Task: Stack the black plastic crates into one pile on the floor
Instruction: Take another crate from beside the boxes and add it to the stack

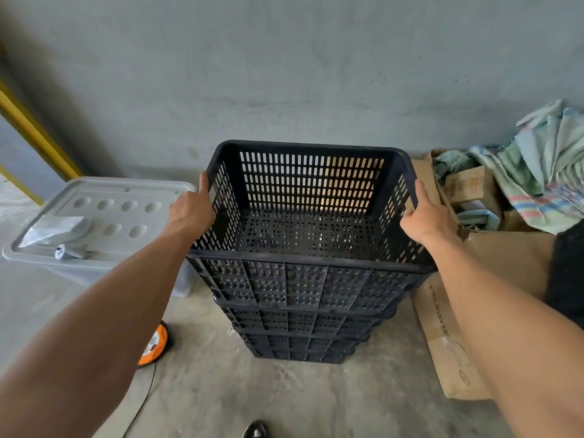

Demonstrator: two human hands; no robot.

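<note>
Our left hand (189, 213) was closed on the left short rim of the top crate (308, 210), thumb lying along the rim's outer edge and the other digits curled under the lip, out of sight. Our right hand (426, 216) gripped the opposite short rim the same way, thumb up along the edge and knuckles folded over it. Both hands sat at about the same height and about the same reach from us, so neither arm was clearly the nearer one.

The crate lay directly between the hands, its long axis running left to right across our view and its open mouth facing up. It sat on the pile of black crates (303, 330) on the concrete floor (221, 396), and we counted roughly three or four rims showing beneath it. Its rim looked level and square with those below, so we judged it seated or nearly so; whether it had dropped fully home we could not tell.

The relation that mattered was the vertical one: crate straight above pile, edges parallel. We judged that any further move called only for a straight press down or a release outward to each side.

Beyond the hands, a grey lidded bin (104, 216) stood just left of the pile, cardboard boxes (448, 336) with cloths stood to the right, and an orange object (155, 346) lay on the floor near our left forearm.
</note>
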